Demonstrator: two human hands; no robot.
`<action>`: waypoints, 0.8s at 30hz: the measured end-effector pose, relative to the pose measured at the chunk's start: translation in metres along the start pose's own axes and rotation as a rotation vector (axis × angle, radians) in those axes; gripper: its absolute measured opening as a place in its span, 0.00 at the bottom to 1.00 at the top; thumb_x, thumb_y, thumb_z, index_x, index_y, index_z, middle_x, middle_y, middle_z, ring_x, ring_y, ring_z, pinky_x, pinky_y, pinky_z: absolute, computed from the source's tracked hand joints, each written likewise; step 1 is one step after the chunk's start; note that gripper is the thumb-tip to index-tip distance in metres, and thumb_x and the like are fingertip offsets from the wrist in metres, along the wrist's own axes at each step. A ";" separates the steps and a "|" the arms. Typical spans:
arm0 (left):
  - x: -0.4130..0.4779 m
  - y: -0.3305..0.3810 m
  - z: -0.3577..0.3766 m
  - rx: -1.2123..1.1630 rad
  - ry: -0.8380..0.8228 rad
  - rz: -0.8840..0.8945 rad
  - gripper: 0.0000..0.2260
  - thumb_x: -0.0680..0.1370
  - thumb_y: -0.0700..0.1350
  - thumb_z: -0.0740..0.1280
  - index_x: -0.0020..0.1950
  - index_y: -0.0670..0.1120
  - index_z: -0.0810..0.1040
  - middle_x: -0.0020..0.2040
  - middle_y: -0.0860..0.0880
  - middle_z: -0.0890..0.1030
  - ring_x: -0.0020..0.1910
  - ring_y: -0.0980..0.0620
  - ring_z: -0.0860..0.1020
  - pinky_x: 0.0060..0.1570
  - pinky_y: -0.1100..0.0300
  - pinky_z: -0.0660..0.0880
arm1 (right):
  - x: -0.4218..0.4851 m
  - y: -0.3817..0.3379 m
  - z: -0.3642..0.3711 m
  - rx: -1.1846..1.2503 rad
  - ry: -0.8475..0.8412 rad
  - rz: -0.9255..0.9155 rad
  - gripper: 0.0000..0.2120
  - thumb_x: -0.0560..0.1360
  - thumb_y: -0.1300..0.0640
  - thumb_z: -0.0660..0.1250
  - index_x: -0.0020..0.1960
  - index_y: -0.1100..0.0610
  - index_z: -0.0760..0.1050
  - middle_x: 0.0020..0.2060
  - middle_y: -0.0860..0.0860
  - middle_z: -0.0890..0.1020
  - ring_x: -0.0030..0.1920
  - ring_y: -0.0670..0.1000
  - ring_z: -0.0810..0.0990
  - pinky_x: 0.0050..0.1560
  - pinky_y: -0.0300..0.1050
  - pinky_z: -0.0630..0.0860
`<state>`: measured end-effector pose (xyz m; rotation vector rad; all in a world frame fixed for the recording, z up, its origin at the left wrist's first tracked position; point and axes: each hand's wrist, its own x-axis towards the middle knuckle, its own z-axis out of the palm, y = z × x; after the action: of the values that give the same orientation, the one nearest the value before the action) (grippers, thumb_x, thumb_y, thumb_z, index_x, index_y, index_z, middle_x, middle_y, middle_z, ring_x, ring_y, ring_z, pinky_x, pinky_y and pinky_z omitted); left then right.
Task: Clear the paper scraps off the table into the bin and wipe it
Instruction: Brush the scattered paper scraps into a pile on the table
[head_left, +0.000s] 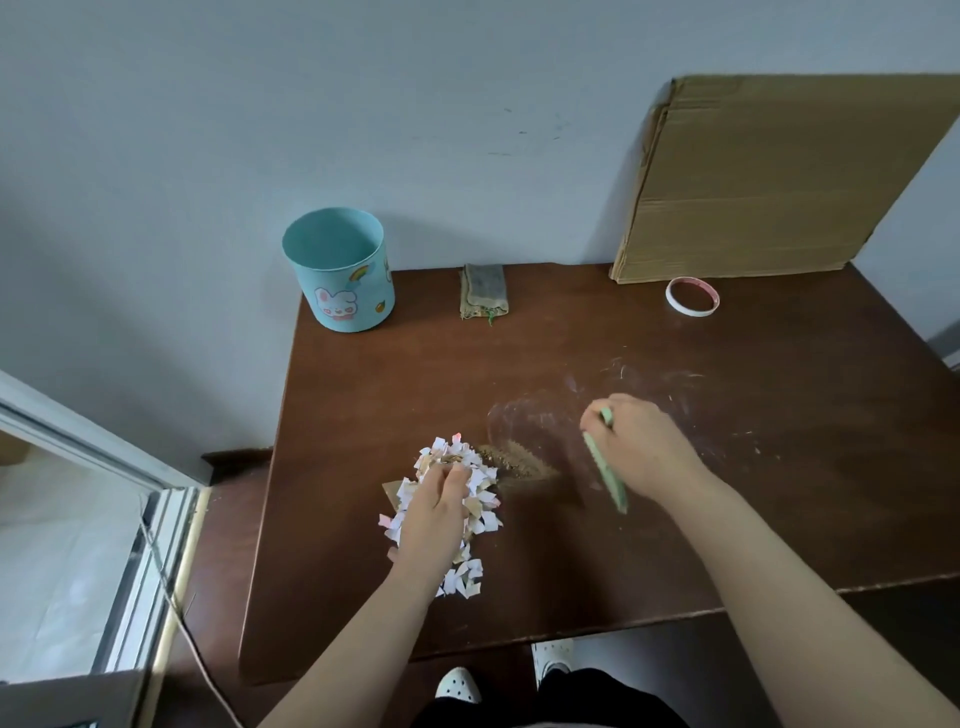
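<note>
left hand (434, 514): 7 o'clock near edge, palm down on the heap, fingertips curled into paper scraps (483, 512)
paper scraps: small torn squares, white, pink and tan, loose fluffy pile on counter (727, 493), under and around left hand
right hand (636, 441): 5 o'clock, fingers wrapped round green tool (608, 467)
green tool: thin flat pale-green strip, tilted, exact type unclear
crumbs (511, 460): brown grainy wedge between the hands
counter: dark brown, smooth, whitish smears by right hand
cloth (483, 293): 12 o'clock, folded, grey-tan, frayed
tape roll (692, 296): 1 o'clock, white ring lying flat
bin (337, 270): 11 o'clock corner, teal cylinder, rabbit print, upright
cardboard (779, 176): corrugated sheet leaning on wall, 1 o'clock
</note>
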<state>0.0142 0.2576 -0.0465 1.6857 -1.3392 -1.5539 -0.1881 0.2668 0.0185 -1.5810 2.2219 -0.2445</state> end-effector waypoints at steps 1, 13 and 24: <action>0.002 0.001 0.003 0.008 -0.003 -0.013 0.12 0.81 0.52 0.55 0.48 0.48 0.76 0.39 0.52 0.75 0.41 0.52 0.75 0.50 0.53 0.68 | 0.004 0.008 0.001 0.007 0.032 0.024 0.16 0.81 0.52 0.53 0.48 0.57 0.77 0.45 0.52 0.75 0.44 0.54 0.77 0.42 0.44 0.72; 0.008 0.003 0.007 -0.023 0.040 0.023 0.12 0.82 0.47 0.55 0.50 0.43 0.76 0.38 0.51 0.74 0.30 0.63 0.74 0.31 0.69 0.70 | 0.005 -0.027 0.062 -0.055 -0.020 -0.098 0.19 0.82 0.52 0.50 0.54 0.60 0.76 0.49 0.54 0.76 0.42 0.52 0.77 0.44 0.41 0.73; 0.007 0.000 -0.012 -0.012 0.124 0.033 0.12 0.82 0.48 0.55 0.50 0.46 0.76 0.45 0.49 0.78 0.41 0.53 0.76 0.38 0.63 0.69 | -0.003 -0.069 0.076 -0.021 -0.064 -0.258 0.18 0.82 0.53 0.50 0.53 0.60 0.76 0.47 0.55 0.74 0.45 0.55 0.77 0.46 0.43 0.71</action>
<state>0.0247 0.2483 -0.0469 1.7149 -1.2854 -1.4117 -0.0959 0.2522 -0.0241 -1.8595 1.9772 -0.2399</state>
